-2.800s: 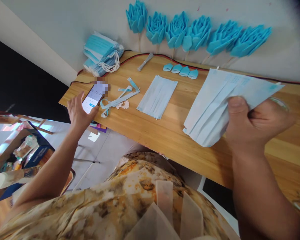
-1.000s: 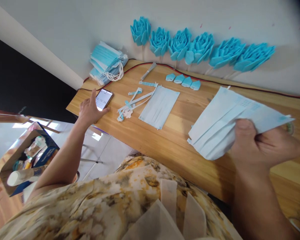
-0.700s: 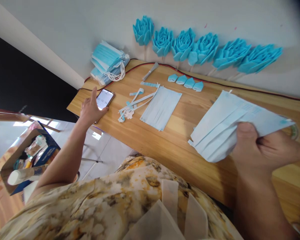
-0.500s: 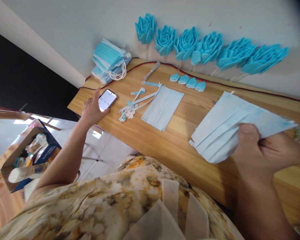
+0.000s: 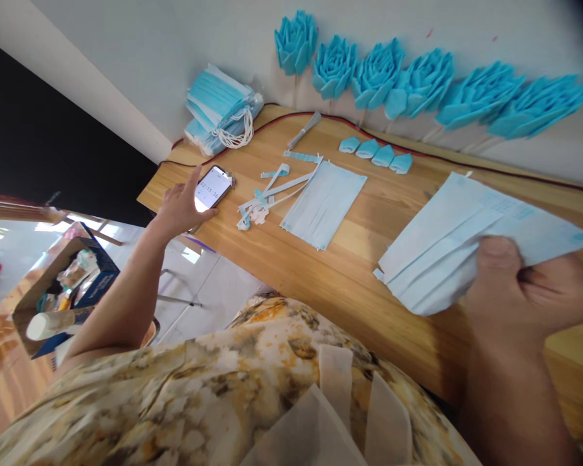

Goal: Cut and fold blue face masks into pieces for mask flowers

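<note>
My right hand (image 5: 529, 291) is closed on a pale blue face mask (image 5: 457, 239), held just above the wooden table (image 5: 350, 265) at the right. My left hand (image 5: 182, 207) reaches far left, fingers spread, and touches a lit phone (image 5: 212, 188) lying near the table's left corner. A second flat mask (image 5: 324, 202) without ear loops lies in the middle of the table. Cut strips and scraps (image 5: 267, 194) lie between the phone and that mask.
A stack of blue masks (image 5: 221, 110) sits at the back left corner. Several blue mask roses (image 5: 383, 71) lean on the wall, with small folded blue pieces (image 5: 376, 154) and a grey tool (image 5: 304, 129) before them. A cardboard box of supplies (image 5: 58, 291) stands on the floor.
The phone now lies on the table farther from me, with my left hand still on it. The view has drifted left. My right hand keeps its grip on the mask.
</note>
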`<action>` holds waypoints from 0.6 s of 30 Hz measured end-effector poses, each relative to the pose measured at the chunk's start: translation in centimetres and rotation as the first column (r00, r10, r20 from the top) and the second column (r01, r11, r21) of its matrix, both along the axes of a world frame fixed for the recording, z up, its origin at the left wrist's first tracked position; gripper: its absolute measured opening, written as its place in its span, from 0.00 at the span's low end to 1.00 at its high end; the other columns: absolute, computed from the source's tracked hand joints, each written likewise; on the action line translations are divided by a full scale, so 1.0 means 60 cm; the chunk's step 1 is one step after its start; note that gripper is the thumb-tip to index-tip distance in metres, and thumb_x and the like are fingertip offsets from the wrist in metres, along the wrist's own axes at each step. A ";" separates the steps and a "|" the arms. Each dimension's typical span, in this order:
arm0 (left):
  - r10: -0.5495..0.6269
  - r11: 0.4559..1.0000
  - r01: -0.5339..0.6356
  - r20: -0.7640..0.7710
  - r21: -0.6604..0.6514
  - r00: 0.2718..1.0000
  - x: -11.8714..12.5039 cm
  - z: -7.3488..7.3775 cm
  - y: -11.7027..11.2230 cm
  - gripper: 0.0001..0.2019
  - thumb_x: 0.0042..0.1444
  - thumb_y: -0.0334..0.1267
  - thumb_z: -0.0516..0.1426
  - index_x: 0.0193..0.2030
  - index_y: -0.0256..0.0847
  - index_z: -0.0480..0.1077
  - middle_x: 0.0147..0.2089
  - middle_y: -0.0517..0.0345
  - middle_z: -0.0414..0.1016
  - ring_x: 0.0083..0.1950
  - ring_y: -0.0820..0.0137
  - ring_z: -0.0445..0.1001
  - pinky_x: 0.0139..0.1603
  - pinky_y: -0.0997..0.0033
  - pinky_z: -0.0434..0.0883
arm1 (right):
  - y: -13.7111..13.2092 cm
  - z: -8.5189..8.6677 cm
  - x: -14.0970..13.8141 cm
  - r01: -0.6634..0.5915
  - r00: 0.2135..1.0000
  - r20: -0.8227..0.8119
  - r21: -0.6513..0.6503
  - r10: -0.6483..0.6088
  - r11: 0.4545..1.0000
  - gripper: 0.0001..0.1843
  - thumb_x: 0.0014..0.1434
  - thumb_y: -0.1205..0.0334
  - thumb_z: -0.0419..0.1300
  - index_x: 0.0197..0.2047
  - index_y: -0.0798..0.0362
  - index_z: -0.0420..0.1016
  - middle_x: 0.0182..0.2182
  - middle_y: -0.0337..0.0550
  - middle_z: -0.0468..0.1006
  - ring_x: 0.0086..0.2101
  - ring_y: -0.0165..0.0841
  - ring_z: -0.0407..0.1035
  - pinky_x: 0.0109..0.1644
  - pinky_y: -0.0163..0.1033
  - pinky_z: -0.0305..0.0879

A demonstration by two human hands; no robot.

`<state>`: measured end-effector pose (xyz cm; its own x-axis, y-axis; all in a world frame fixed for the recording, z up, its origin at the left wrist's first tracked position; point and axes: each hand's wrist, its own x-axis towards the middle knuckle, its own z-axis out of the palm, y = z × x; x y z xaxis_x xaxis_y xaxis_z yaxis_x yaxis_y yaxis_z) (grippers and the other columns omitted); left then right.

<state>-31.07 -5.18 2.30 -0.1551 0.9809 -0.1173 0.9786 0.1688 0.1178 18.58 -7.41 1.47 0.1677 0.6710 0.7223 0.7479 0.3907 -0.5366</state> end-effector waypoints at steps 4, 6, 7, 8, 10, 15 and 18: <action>-0.001 1.000 0.001 -0.047 0.000 0.999 0.006 0.002 0.004 0.54 0.52 0.55 0.62 0.80 0.37 0.44 0.66 0.31 0.71 0.67 0.36 0.68 0.67 0.38 0.60 | 0.003 -0.001 0.001 -0.020 1.000 0.014 0.045 0.019 0.999 0.18 0.51 0.52 0.61 0.18 0.52 0.62 0.13 0.33 0.55 0.18 0.26 0.52 0.26 0.36 0.51; -0.007 1.000 0.007 -0.063 0.008 0.998 0.009 0.002 0.005 0.53 0.52 0.55 0.62 0.80 0.38 0.45 0.64 0.33 0.73 0.65 0.36 0.69 0.67 0.38 0.61 | 0.003 -0.001 0.004 -0.017 1.000 0.026 0.060 0.015 0.998 0.20 0.52 0.52 0.62 0.17 0.53 0.61 0.13 0.32 0.54 0.18 0.25 0.49 0.26 0.36 0.48; -0.005 1.000 0.006 -0.069 0.012 0.998 0.011 0.002 0.006 0.52 0.52 0.55 0.61 0.80 0.38 0.46 0.63 0.33 0.73 0.64 0.36 0.70 0.66 0.38 0.61 | 0.003 -0.002 0.006 -0.014 1.000 0.026 0.066 0.012 0.998 0.21 0.52 0.52 0.63 0.17 0.53 0.60 0.13 0.32 0.52 0.18 0.24 0.48 0.25 0.35 0.46; 0.000 1.000 0.002 -0.077 0.016 0.997 0.012 0.002 0.007 0.51 0.52 0.55 0.61 0.80 0.38 0.48 0.62 0.34 0.74 0.64 0.36 0.70 0.66 0.38 0.62 | 0.003 -0.002 0.007 -0.012 1.000 0.028 0.071 0.010 0.997 0.22 0.52 0.52 0.63 0.17 0.53 0.59 0.13 0.32 0.52 0.18 0.24 0.47 0.25 0.35 0.46; 0.003 1.000 -0.001 -0.096 0.017 0.995 0.016 0.001 0.008 0.50 0.53 0.55 0.60 0.79 0.37 0.49 0.60 0.33 0.75 0.63 0.37 0.71 0.66 0.38 0.62 | 0.003 0.000 0.008 -0.020 0.999 0.037 0.093 0.017 0.995 0.22 0.53 0.52 0.64 0.17 0.53 0.60 0.13 0.31 0.53 0.18 0.24 0.47 0.24 0.35 0.45; -0.009 1.000 0.005 -0.149 -0.027 0.989 0.029 0.012 0.009 0.50 0.55 0.55 0.58 0.80 0.34 0.46 0.61 0.31 0.74 0.64 0.36 0.70 0.65 0.39 0.63 | 0.003 0.003 0.008 -0.036 0.999 0.036 0.126 0.032 0.991 0.22 0.54 0.52 0.64 0.18 0.53 0.62 0.13 0.31 0.53 0.18 0.24 0.49 0.23 0.34 0.47; 0.002 0.996 -0.019 -0.183 -0.092 0.983 0.039 0.023 0.008 0.49 0.59 0.56 0.55 0.81 0.35 0.42 0.63 0.31 0.73 0.66 0.36 0.68 0.65 0.40 0.62 | 0.001 0.001 0.010 -0.032 0.999 0.043 0.096 0.028 0.995 0.22 0.55 0.53 0.64 0.17 0.53 0.63 0.13 0.32 0.55 0.18 0.24 0.50 0.23 0.34 0.49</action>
<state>-28.73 -4.72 3.71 -0.1923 0.9654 -0.1763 0.9803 0.1808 -0.0790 19.16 -7.37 1.54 0.1172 0.6019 0.7899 0.7557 0.4620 -0.4641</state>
